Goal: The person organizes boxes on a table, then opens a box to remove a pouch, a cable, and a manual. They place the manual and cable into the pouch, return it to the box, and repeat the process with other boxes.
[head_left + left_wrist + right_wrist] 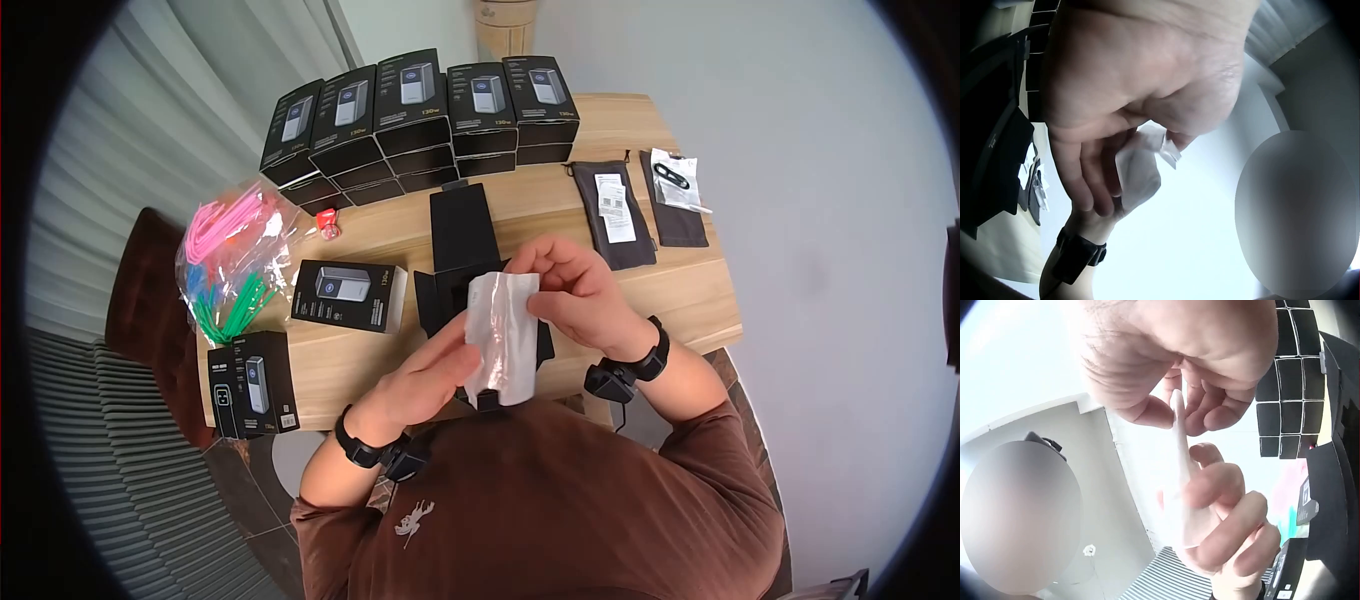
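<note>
A white, slightly translucent wrapper point(503, 340) with a glossy strip down its middle is held upright in front of the chest. My left hand point(425, 385) grips its lower left side, thumb across the front and fingers behind. At the upper right edge, my right hand point(578, 300) pinches the wrapper between thumb and fingers. The right wrist view shows the wrapper point(1182, 481) edge-on, its tip at the right fingertips. Whatever lies inside is hidden. Beneath the hands stands an open black box point(463, 225), its lid flap folded back and its interior mostly covered.
Stacked black product boxes point(410, 95) line the table's back. At left lie a closed box point(345, 295), another box point(255, 385) and a plastic bag point(235, 235) of pink, blue and green ties. Two dark pouches point(640, 225) with papers and a cable point(672, 175) lie right.
</note>
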The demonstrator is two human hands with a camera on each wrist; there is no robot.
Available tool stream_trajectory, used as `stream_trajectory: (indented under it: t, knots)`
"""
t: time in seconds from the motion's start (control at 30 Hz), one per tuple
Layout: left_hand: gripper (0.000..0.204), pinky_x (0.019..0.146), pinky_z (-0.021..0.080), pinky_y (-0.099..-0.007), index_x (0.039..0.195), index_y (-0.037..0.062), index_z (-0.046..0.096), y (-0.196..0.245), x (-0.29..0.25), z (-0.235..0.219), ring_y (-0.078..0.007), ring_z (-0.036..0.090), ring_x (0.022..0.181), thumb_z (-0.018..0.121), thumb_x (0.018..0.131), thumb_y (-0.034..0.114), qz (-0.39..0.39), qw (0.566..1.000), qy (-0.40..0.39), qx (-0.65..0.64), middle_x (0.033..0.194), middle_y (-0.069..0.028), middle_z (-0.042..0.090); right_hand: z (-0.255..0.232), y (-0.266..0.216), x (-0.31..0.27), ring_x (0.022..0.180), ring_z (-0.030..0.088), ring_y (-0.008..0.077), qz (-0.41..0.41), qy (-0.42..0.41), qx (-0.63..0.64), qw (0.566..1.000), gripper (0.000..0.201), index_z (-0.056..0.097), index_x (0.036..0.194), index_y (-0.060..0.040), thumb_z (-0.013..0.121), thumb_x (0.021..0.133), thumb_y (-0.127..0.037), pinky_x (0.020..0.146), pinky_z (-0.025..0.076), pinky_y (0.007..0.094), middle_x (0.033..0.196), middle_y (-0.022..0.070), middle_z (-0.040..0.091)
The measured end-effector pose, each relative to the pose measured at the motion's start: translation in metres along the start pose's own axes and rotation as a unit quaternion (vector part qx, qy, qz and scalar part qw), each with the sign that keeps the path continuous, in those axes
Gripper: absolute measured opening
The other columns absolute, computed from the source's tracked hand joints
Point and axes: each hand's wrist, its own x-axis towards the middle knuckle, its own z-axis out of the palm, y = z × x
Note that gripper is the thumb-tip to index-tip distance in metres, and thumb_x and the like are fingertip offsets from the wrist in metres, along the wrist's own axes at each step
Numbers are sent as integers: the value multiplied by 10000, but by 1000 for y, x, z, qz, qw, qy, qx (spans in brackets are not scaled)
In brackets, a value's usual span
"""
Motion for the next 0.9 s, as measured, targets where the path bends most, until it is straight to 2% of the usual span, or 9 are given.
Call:
stream_trajectory:
  t: [0.1, 0.23, 0.37, 0.43, 0.53, 0.57, 0.7, 0.83, 0.9]
  knots:
    - [449, 985, 485, -278, 1492, -34, 477, 14, -2, 4, -94, 604, 1113, 470, 1145, 250, 22, 989, 0, 149, 1209, -38, 675, -1, 3, 1, 1088, 674, 156, -12, -16, 56, 998, 409, 584, 1235, 4, 541, 867, 177, 940, 540, 281, 1200, 108, 683]
    - [328, 866, 498, -247, 1349, -15, 628, 12, -4, -2, -50, 594, 982, 497, 1136, 197, -24, 994, 42, 96, 1093, 0, 691, -6, 5, 1, 1131, 657, 169, -6, -28, 114, 993, 392, 590, 1196, 7, 512, 857, 187, 967, 526, 289, 1212, 113, 668]
    - [256, 743, 480, -221, 1230, -3, 695, 9, -2, 0, -16, 567, 851, 528, 1121, 158, 41, 988, 72, 127, 974, 38, 688, 9, 0, 5, 996, 652, 137, -81, 82, -129, 985, 418, 612, 1178, -22, 518, 824, 180, 867, 515, 296, 1116, 64, 682]
    - [216, 714, 467, -212, 1173, 0, 713, 17, -2, 6, -10, 551, 816, 556, 1108, 133, 69, 976, 115, 173, 934, 49, 679, 14, 5, 2, 948, 650, 161, -210, 136, -309, 918, 427, 625, 1147, -23, 523, 789, 187, 827, 518, 315, 1112, 85, 688]
    - [215, 710, 461, -204, 1171, 5, 714, 15, 0, 1, -7, 551, 814, 554, 1110, 135, 114, 960, 133, 218, 932, 51, 681, 20, -11, -9, 867, 637, 185, -380, 75, -476, 789, 447, 647, 1103, -27, 536, 733, 199, 750, 510, 321, 1092, 93, 685]
    - [225, 732, 468, -211, 1184, 1, 709, 12, 0, -1, -14, 561, 838, 549, 1110, 140, 107, 965, 126, 202, 955, 41, 688, 23, -15, -10, 852, 651, 191, -343, -6, -454, 822, 362, 658, 1079, -24, 602, 782, 176, 736, 529, 308, 1072, 93, 676]
    - [273, 835, 489, -245, 1245, -18, 683, 12, -3, 4, -54, 595, 943, 528, 1102, 155, 69, 986, 111, 104, 1055, -3, 703, 44, -1, -10, 909, 663, 147, -79, 39, -236, 968, 222, 651, 1109, -13, 717, 904, 41, 806, 556, 287, 1066, 64, 654]
    - [332, 941, 491, -291, 1315, -38, 642, 16, -4, 4, -104, 611, 1050, 503, 1081, 152, 24, 997, 66, -17, 1148, -45, 699, 38, 4, -10, 916, 642, 136, -74, 7, -219, 973, 232, 653, 1127, -17, 703, 908, 39, 814, 536, 287, 1079, 52, 637]
    - [321, 936, 498, -293, 1317, -41, 633, 14, -4, 1, -105, 618, 1047, 504, 1073, 123, 42, 997, 49, 53, 1147, -44, 699, 34, 4, -12, 916, 633, 138, -84, 0, -245, 966, 239, 655, 1131, -21, 709, 903, 29, 817, 525, 287, 1083, 55, 632]
